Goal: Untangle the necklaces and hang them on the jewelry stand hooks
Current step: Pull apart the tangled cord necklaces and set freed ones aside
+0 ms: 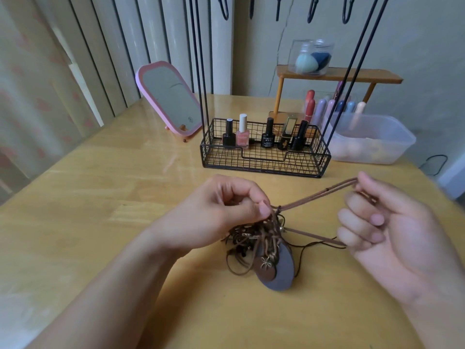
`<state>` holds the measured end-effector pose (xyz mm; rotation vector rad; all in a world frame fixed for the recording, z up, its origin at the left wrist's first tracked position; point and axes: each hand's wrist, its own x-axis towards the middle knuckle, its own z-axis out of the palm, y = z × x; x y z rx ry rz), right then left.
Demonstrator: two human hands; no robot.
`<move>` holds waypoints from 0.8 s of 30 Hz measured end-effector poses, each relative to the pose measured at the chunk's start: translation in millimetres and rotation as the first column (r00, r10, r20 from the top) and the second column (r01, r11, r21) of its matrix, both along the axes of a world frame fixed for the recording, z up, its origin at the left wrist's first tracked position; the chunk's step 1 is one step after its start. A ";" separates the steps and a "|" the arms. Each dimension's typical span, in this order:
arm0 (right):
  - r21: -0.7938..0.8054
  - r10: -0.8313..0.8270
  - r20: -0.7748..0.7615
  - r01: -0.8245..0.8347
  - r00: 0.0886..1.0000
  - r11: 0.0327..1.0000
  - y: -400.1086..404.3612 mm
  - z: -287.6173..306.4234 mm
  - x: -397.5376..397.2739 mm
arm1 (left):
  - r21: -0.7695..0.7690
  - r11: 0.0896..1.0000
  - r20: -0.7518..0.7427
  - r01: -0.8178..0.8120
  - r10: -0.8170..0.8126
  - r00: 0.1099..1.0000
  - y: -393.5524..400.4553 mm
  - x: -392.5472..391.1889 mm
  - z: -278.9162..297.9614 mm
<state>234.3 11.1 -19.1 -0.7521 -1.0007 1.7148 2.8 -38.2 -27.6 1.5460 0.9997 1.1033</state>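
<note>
- Left hand (pixel 226 210): fingers curled, thumb and forefinger pinching the top of the tangled bundle of brown cord necklaces (pixel 254 238), lifting it slightly off the light wooden tabletop (pixel 100 197).
- Bundle sits between the hands, just below-right of the left thumb; knotted mass of dark and tan cords with small metal beads, plus a round grey disc pendant (pixel 284 270) overlapped by a smaller brown leather disc with a bow (pixel 264 269), resting on the table.
- Doubled brown suede cord (pixel 319 195) runs taut from the knot up to the right fingertips; a second strand goes to the lower right fingers.
- Right hand (pixel 382 227): palm up, fingers curled, pinching the cord loop at index and thumb.
- Beyond the hands: black wire jewelry stand with basket base (pixel 264 159), hooks at the top, bottles inside.
</note>
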 end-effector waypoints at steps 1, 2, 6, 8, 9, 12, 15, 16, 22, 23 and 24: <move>0.026 -0.041 0.023 0.041 0.999 0.999 0.0 -1.9 -1.5 | 0.005 1.000 0.008 -0.005 0.005 1.000 0.1 1.4 -1.0; 0.075 -0.078 0.063 0.074 0.995 0.994 -1.3 -3.1 -2.6 | 0.011 1.000 0.005 -0.011 0.011 1.000 0.6 3.3 -1.8; 0.399 -0.246 0.202 0.150 0.948 0.905 -8.1 -10.0 -10.6 | 0.029 1.000 0.036 -0.008 0.007 0.999 0.8 8.5 -4.5; 0.650 -0.462 0.216 0.227 0.860 0.726 -10.8 -13.1 -12.7 | 0.032 0.999 0.064 -0.016 0.014 0.998 0.3 9.1 -4.2; 0.768 -0.579 0.188 0.248 0.794 0.590 -12.1 -14.8 -12.0 | 0.038 0.999 0.072 -0.024 0.021 0.997 0.3 9.0 -4.4; 0.951 -0.656 0.128 0.096 0.744 0.294 -22.9 -15.0 -13.5 | 0.054 0.998 0.099 -0.038 0.033 0.995 1.0 9.7 -5.6; 0.940 -0.609 0.270 -0.068 0.746 0.333 -28.2 -17.9 -20.3 | 0.044 0.998 0.142 -0.034 0.027 0.989 1.0 12.1 -6.2; 0.929 -0.608 0.303 -0.084 0.734 0.361 -28.2 -19.3 -22.1 | 0.040 0.999 0.161 -0.029 0.022 0.987 0.9 12.6 -6.2; 0.885 -0.596 0.370 -0.076 0.712 0.459 -25.1 -23.6 -23.9 | 0.028 1.000 0.179 -0.011 0.006 0.984 0.1 12.1 -6.0; 0.881 -0.593 0.375 -0.075 0.712 0.467 -25.4 -22.9 -24.3 | 0.030 1.000 0.180 0.003 -0.009 0.984 0.1 12.0 -5.7; 0.877 -0.588 0.380 -0.075 0.714 0.475 -25.9 -21.8 -25.0 | 0.032 0.999 0.183 0.019 -0.024 0.983 -0.2 12.0 -5.4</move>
